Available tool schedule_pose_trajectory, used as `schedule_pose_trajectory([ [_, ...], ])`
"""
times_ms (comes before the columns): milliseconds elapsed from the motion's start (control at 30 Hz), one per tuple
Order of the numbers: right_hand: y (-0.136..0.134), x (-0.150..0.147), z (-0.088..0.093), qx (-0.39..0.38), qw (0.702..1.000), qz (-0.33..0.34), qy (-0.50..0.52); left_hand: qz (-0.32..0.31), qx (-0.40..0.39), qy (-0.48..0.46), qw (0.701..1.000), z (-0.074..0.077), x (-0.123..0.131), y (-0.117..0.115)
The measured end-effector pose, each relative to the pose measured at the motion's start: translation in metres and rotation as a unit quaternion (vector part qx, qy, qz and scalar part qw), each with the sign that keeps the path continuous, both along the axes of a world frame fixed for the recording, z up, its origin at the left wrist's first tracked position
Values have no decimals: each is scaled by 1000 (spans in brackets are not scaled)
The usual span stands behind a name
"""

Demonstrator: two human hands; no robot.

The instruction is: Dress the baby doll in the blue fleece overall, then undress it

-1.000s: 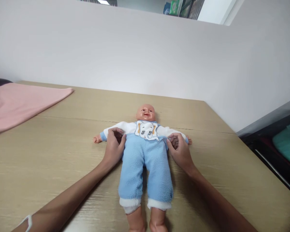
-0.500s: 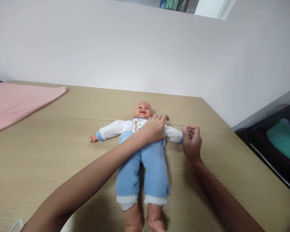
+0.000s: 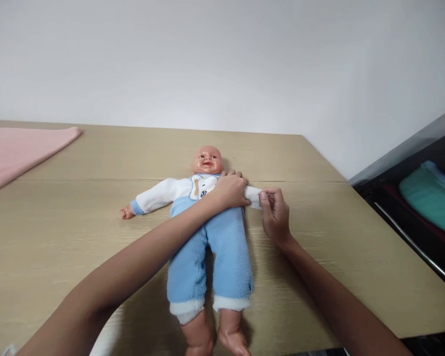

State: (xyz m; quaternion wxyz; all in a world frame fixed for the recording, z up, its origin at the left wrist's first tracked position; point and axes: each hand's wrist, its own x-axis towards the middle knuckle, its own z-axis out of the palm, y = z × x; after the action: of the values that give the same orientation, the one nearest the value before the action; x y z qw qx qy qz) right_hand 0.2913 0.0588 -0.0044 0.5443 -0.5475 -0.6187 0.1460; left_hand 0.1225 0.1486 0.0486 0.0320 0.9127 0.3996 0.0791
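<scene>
On the wood-grained desk (image 3: pixel 77 237), straight ahead, a doll (image 3: pixel 222 235) is laid out face up, its long axis pointed away from the person, head toward the plain wall (image 3: pixel 207 69). And it is the right-hand white sleeve (image 3: pixel 253 197) that is being worked between two hands! Sideways it is stretched, crosswise to the body, shoulder end covered by the left hand (image 3: pixel 233 189), far end met by the right hand (image 3: pixel 276 212), which is the nearer to the cuff. By the right hand's fingers the sleeve end is pinched; the doll's own hand there is hidden from sight. By the left, palm down, the shoulder and part of the elephant patch (image 3: pixel 202 188) are covered; whether anything is gripped by its curled fingers cannot be told. Out to the other side, the left-hand sleeve (image 3: pixel 157 195) is left untouched, fleecy and white, finished with a blue band. Nubbly blue trousers (image 3: pixel 232 267) are edged in fluffy white, while the round head (image 3: pixel 207 158) is moulded in smooth, shiny plastic. Off left, a soft pink cloth (image 3: pixel 22 151) is spread flat, one corner pointed inward.
</scene>
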Motion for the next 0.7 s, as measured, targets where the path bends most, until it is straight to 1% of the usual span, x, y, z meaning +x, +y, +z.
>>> schedule_pose_trajectory([
  [100, -4, -3, -1, 14, 1000, 0, -18, 10, 5, -44, 999, -1, -2, 0],
  [200, -7, -4, -1, 20, 999, -3, -32, 11, -1, -130, 991, -1, -5, 2],
  [300, -8, -4, -2, 29, 999, 0, -39, 20, -28, -204, 978, 1, -11, 3],
  [367, -5, -4, -4, 28, 999, 14, -30, 41, -48, -240, 969, 4, -16, 3],
  [433, -2, -5, -7, 13, 999, 49, -10, 56, -64, -285, 955, 7, -21, 2],
  [500, 1, -9, -11, -26, 993, 114, 12, 62, -79, -342, 934, 9, -25, 1],
  [600, 2, -19, -14, -115, 966, 218, 82, 59, -103, -440, 890, 11, -34, 1],
  [633, 2, -23, -13, -136, 955, 238, 111, 54, -112, -477, 870, 12, -38, 2],
  [700, 2, -31, -10, -153, 942, 253, 158, 44, -130, -549, 824, 12, -48, 5],
])
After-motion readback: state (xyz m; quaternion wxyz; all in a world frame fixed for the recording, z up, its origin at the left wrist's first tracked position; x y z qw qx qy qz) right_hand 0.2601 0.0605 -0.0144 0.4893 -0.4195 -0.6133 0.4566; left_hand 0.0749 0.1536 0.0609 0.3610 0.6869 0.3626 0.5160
